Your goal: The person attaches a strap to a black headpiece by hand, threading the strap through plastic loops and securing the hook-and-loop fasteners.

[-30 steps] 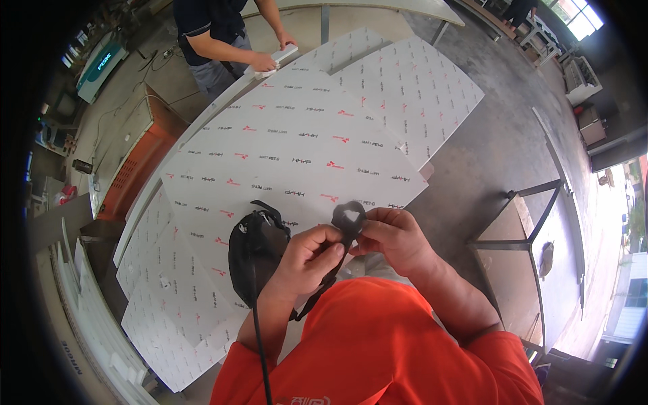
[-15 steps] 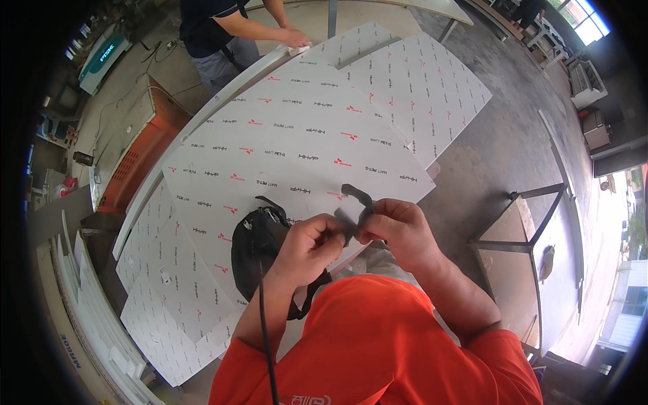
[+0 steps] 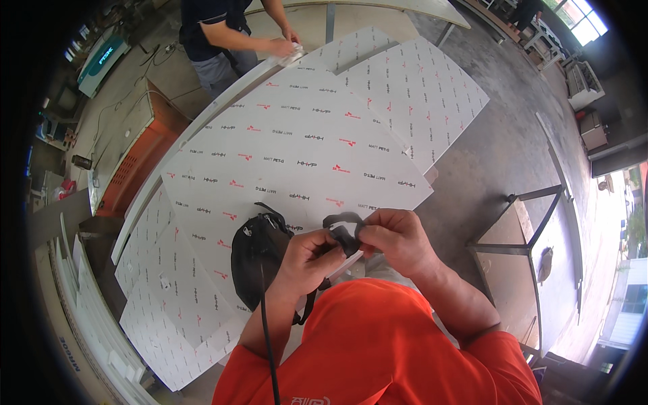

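Between my two hands is a dark strap [image 3: 345, 237], bent into a small loop above the fingertips. My left hand [image 3: 305, 262] pinches one part of it, thumb against fingers. On the other side, my right hand [image 3: 399, 237] grips it with thumb and fingers pressed together. A black bag [image 3: 251, 251] lies just left of my left hand, on white printed panels [image 3: 283, 158]. Its own strap trails down beside my left wrist. A thin black cable [image 3: 264, 317] passes in front of my left forearm.
Beyond the panels, a person in dark clothes [image 3: 219, 34] handles something whitish at a long pale strip [image 3: 202, 111]. An orange-sided bench [image 3: 145, 152] stands at left, above stacked white boards [image 3: 84, 290]. At right is a dark metal frame [image 3: 533, 243].
The strap's free end has come down and curled into a tighter loop between my hands. The other person's hands have moved slightly left and apart.
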`<state>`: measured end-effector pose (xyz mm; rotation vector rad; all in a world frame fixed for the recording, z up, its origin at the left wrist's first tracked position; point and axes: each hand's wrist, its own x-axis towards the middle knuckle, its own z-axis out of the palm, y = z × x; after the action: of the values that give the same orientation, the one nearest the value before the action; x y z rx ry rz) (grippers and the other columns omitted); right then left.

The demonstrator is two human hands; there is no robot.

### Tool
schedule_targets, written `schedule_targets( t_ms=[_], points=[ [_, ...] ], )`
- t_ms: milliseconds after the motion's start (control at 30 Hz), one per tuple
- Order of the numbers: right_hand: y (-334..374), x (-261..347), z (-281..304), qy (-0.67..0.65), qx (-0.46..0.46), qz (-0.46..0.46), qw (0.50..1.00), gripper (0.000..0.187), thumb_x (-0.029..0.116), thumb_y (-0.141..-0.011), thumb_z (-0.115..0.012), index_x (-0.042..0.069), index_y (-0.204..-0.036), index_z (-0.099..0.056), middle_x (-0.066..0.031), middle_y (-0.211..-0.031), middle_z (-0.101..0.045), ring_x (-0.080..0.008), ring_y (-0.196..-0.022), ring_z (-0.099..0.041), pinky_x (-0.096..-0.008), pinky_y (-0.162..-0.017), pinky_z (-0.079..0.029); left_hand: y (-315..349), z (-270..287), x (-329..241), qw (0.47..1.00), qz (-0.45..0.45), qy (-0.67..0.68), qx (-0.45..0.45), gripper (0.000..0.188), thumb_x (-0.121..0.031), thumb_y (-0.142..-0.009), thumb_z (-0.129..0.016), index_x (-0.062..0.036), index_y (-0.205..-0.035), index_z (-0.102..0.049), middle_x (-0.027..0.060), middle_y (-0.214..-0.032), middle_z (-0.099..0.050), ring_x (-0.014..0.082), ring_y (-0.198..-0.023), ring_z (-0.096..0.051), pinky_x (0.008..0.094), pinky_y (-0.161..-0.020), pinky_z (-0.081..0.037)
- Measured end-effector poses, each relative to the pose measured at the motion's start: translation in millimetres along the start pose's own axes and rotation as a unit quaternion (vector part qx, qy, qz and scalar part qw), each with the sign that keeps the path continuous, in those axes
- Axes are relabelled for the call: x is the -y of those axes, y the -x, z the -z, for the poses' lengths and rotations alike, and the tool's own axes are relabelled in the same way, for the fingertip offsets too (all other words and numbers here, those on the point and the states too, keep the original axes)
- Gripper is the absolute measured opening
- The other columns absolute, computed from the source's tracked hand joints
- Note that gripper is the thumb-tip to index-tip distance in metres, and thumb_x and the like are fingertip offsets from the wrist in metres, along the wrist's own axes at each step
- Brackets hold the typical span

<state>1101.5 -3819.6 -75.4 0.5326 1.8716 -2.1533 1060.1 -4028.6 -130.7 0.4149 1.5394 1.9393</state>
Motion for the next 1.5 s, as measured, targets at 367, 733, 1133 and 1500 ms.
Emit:
schedule_targets(
  t_ms=[367, 733, 1133, 1500],
  points=[
    [12.8, 10.0, -7.4, 0.373, -0.11, 0.3, 0.871, 0.02, 0.005, -0.077, -0.078, 0.002, -0.096, -0.07, -0.0103, -0.101, -0.072, -0.0243, -0.088, -0.07, -0.0385, -0.087, -0.054, 11.1, -8.9, -6.0, 0.994, -0.029, -0.055, -0.092, 0.003, 0.0, -0.097, -0.065, 0.0021, -0.096, -0.065, -0.0039, -0.077, -0.061, 0.0001, -0.067, -0.049, 0.0198, -0.058, -0.039],
    [12.4, 17.9, 14.4, 0.358, 0.093, 0.417, 0.83, 0.021, -0.004, -0.069, -0.075, 0.007, -0.085, -0.068, -0.003, -0.091, -0.068, -0.0262, -0.093, -0.066, -0.0467, -0.099, -0.049, 20.0, -10.0, -22.9, 0.996, -0.012, -0.089, -0.013, 0.004, 0.0, -0.096, -0.065, 0.0013, -0.093, -0.064, -0.0025, -0.076, -0.06, 0.0004, -0.064, -0.049, 0.0215, -0.054, -0.039],
    [18.8, 12.6, 22.7, 0.219, 0.138, 0.349, 0.901, 0.012, -0.008, -0.076, -0.066, 0.001, -0.081, -0.06, -0.0097, -0.088, -0.07, -0.0206, -0.074, -0.067, -0.0326, -0.065, -0.053, 13.0, -36.6, -47.6, 0.842, -0.355, -0.401, -0.07, 0.014, 0.007, -0.08, -0.072, -0.0002, -0.087, -0.064, 0.0132, -0.1, -0.069, 0.0252, -0.073, -0.066, 0.0342, -0.065, -0.054],
    [26.2, 17.8, 18.6, 0.144, 0.142, 0.21, 0.957, 0.005, -0.004, -0.092, -0.066, 0.0, -0.093, -0.063, -0.0049, -0.087, -0.069, -0.0087, -0.07, -0.059, -0.0278, -0.061, -0.048, 14.1, -32.3, -42.1, 0.924, -0.285, -0.251, -0.031, 0.013, 0.012, -0.088, -0.064, 0.0028, -0.095, -0.059, 0.0174, -0.104, -0.068, 0.0176, -0.081, -0.067, 0.0286, -0.068, -0.055]
  ],
)
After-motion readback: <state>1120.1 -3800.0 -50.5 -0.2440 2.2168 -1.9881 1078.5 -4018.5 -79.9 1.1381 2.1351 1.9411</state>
